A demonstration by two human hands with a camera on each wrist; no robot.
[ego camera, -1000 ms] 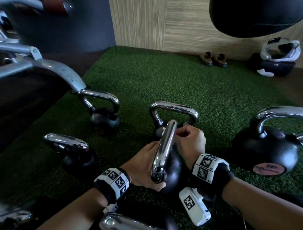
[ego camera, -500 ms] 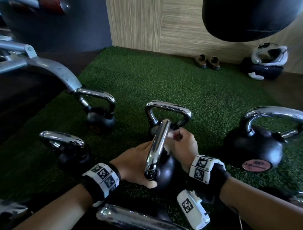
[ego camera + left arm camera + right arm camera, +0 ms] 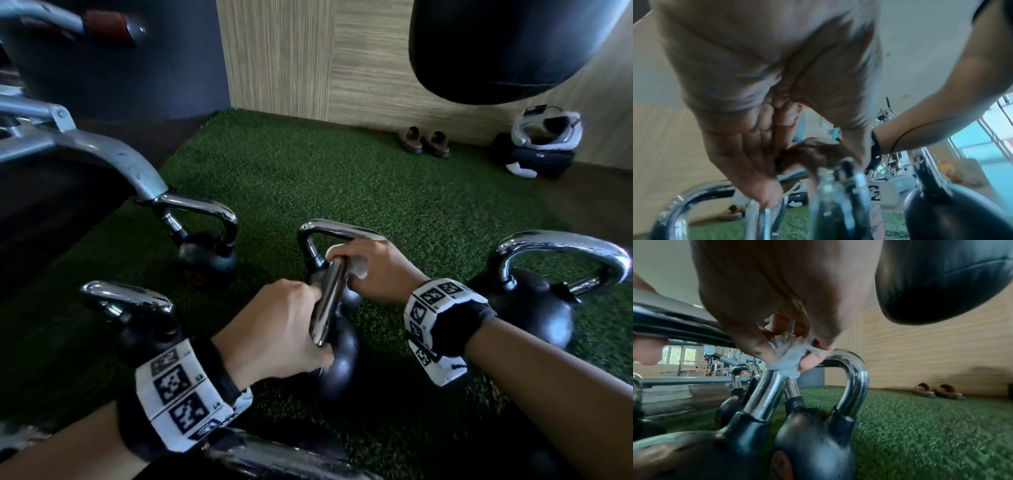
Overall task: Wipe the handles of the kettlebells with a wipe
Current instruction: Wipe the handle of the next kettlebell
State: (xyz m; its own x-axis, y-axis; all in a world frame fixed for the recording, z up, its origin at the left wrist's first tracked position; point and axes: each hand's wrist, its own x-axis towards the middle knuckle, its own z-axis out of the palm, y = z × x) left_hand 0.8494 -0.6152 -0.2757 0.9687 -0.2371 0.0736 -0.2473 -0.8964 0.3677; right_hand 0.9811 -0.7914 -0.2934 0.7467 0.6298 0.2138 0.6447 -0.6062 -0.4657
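Several black kettlebells with chrome handles stand on green turf. The nearest kettlebell (image 3: 337, 363) has its handle (image 3: 327, 301) end-on to me. My left hand (image 3: 287, 322) grips the near part of that handle, thumb low against the ball. My right hand (image 3: 370, 270) pinches a crumpled white wipe (image 3: 358, 269) around the handle's far top end. The right wrist view shows the wipe (image 3: 789, 360) wrapped on the chrome bar (image 3: 764, 395) under my fingertips. Another kettlebell (image 3: 335, 229) stands just behind, touching or nearly so.
Other kettlebells stand at the left (image 3: 137, 308), far left (image 3: 205, 253) and right (image 3: 534, 301). A grey machine frame (image 3: 85, 150) reaches in from the left. A black punch bag (image 3: 507, 48) hangs upper right. Sandals (image 3: 424, 140) and a bag (image 3: 534, 150) lie by the wall.
My right hand has slid the wipe up to the far top end of the handle. My left hand has closed higher around the handle's near part.
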